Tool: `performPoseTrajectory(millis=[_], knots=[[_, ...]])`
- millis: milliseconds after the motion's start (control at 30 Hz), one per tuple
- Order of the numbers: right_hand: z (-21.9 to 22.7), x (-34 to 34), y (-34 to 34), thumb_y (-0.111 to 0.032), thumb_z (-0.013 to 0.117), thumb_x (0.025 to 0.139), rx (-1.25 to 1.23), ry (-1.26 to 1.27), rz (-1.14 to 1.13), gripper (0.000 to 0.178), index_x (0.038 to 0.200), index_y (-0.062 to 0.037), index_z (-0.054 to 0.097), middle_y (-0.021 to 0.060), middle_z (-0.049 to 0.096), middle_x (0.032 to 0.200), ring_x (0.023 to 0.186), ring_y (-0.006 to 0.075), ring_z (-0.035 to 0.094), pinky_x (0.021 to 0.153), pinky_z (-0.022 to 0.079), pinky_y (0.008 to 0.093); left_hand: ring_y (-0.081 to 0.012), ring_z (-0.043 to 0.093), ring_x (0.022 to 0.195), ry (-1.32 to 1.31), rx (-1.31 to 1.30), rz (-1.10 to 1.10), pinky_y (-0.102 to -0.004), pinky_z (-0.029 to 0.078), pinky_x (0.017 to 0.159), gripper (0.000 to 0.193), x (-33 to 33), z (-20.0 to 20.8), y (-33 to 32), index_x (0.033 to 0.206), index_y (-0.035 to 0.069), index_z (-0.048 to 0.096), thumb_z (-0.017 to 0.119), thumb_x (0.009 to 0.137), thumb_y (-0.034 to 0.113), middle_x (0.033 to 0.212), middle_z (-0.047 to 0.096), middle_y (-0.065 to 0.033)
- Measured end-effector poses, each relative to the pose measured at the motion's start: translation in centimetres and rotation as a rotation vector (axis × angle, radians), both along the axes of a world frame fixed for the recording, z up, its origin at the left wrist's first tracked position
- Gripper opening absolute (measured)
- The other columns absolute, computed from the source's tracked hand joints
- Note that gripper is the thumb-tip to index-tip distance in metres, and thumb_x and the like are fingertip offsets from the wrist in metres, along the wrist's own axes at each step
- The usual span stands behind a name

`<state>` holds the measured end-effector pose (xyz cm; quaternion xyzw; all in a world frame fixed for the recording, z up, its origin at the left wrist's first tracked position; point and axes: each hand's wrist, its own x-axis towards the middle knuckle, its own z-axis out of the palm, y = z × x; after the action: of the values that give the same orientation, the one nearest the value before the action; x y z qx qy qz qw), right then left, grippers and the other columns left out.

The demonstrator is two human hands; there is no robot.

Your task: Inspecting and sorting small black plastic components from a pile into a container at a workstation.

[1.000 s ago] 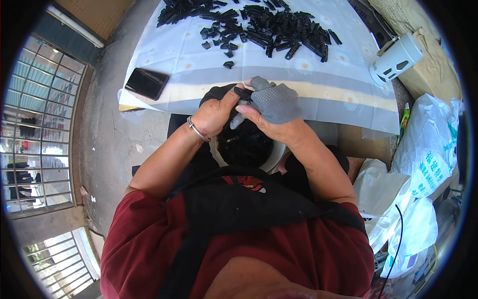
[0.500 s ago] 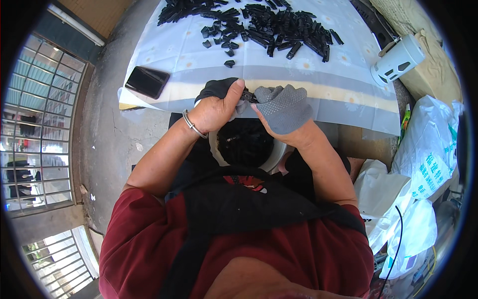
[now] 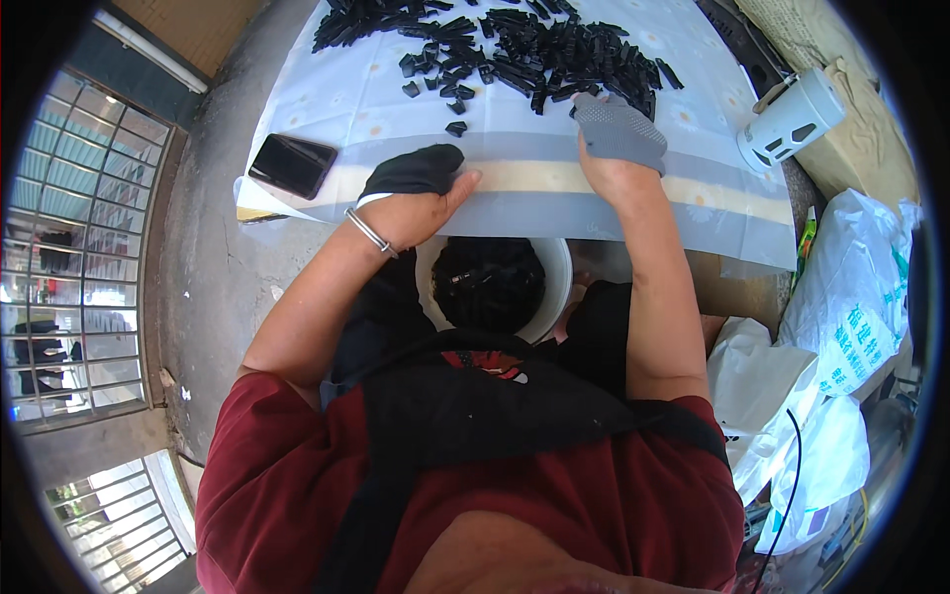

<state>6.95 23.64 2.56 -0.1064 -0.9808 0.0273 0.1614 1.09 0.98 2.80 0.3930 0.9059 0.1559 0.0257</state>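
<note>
My left hand (image 3: 421, 193), in a black glove and with a bangle at the wrist, hovers over the near table edge. Its thumb stands apart from the bent fingers, and nothing shows between them. My right hand (image 3: 621, 139), in a grey dotted glove, is at the near right edge of a pile of long black plastic pieces (image 3: 544, 59). Its fingers are curled down at the pieces, and whatever they hold is hidden. Smaller black pieces (image 3: 455, 87) lie left of that pile. Below the table edge, between my knees, stands a white bucket (image 3: 562, 287) holding dark pieces.
A black phone (image 3: 293, 165) lies at the table's left. On the right stands a white cylindrical container (image 3: 792, 119) with cut-outs. White plastic bags (image 3: 841, 297) and a black cable (image 3: 792, 475) are on my right. The table wears a flowered cover (image 3: 366, 89).
My hands were together over the bucket with a dark piece between them. They have parted: the right went forward and right to the pile, the left slightly back and left. The piece is out of sight.
</note>
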Motion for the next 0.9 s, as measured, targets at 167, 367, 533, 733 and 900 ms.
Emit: performPoseTrajectory(millis=[167, 367, 533, 733, 900], knots=[[-1.9, -1.9, 1.6, -0.011, 0.054, 0.073, 0.251, 0.078, -0.029, 0.024, 0.096, -0.0105, 0.061, 0.0146, 0.057, 0.104, 0.089, 0.0296, 0.057, 0.073, 0.047, 0.0395, -0.0295, 0.057, 0.089, 0.209, 0.038, 0.058, -0.0369, 0.045, 0.077, 0.027, -4.4, -1.7, 2.1, 0.103, 0.01, 0.056, 0.048, 0.079, 0.019, 0.102, 0.057, -0.0137], [-2.0, -0.4, 0.9, -0.011, 0.055, 0.074, 0.217, 0.021, 0.035, 0.022, 0.095, -0.0064, 0.06, 0.015, 0.058, 0.096, 0.086, 0.031, 0.056, 0.074, 0.046, 0.0391, -0.0286, 0.056, 0.091, 0.194, 0.039, 0.05, -0.036, 0.045, 0.078, 0.03, -4.2, -2.5, 2.4, 0.107, 0.011, 0.056, 0.05, 0.078, 0.019, 0.103, 0.057, -0.0133], [-3.2, 0.9, 0.2, -0.019, 0.055, 0.079, 0.03, 0.349, 0.11, 0.02, 0.093, -0.0041, 0.059, 0.0154, 0.059, 0.09, 0.084, 0.0316, 0.055, 0.074, 0.045, 0.0394, -0.0289, 0.058, 0.087, 0.239, 0.191, -0.008, -0.0348, 0.046, 0.076, 0.036, -3.2, -2.0, 1.4, 0.106, 0.007, 0.056, 0.057, 0.076, 0.027, 0.098, 0.059, -0.0156], [-1.9, 2.2, -2.5, -0.018, 0.061, 0.077, -0.448, 0.427, 0.354, 0.025, 0.097, -0.003, 0.057, 0.0151, 0.058, 0.09, 0.08, 0.0304, 0.055, 0.071, 0.044, 0.037, -0.0107, 0.055, 0.083, -0.85, 0.401, 0.267, -0.0232, 0.043, 0.076, 0.032, -1.6, -1.7, 0.2, 0.101, -0.001, 0.06, 0.066, 0.078, 0.019, 0.091, 0.062, -0.0047], [-1.4, 3.0, -4.5, -0.014, 0.062, 0.075, -0.458, 0.339, 0.698, 0.023, 0.097, -0.0064, 0.058, 0.0111, 0.06, 0.089, 0.08, 0.0276, 0.057, 0.069, 0.044, 0.0348, -0.0121, 0.056, 0.084, -1.043, 0.557, 0.064, -0.0248, 0.043, 0.077, 0.026, -0.6, -1.0, -0.2, 0.095, -0.004, 0.062, 0.068, 0.075, 0.011, 0.093, 0.062, -0.008]])
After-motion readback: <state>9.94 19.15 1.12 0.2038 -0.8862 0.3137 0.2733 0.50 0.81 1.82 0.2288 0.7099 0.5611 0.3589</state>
